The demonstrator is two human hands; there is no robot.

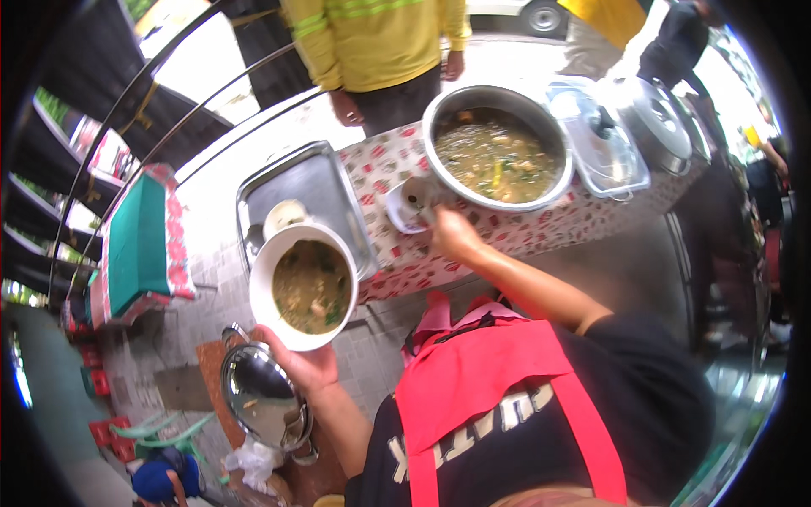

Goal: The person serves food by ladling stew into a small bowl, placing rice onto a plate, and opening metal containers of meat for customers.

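Observation:
My left hand (307, 364) supports a white bowl (263, 295) from below and at its near side. Brown soup (312, 288) with leafy greens and pale chunks fills much of it. My right hand (455, 236) is closed around what looks like the handle of a ladle (415, 192), slightly blurred. The ladle's cup is over a small white dish (399, 218) on the patterned tablecloth (393, 152). Just beyond that hand stands a large metal pot (538, 201) of similar soup.
A metal tray (336, 212) with a small pale bowl (285, 215) lies beyond the white bowl. Right of the pot are a clear plastic container (621, 180) and a lidded pot (662, 127). A person in a yellow shirt (386, 44) stands across the table. A shiny lidded pan (260, 380) is at lower left.

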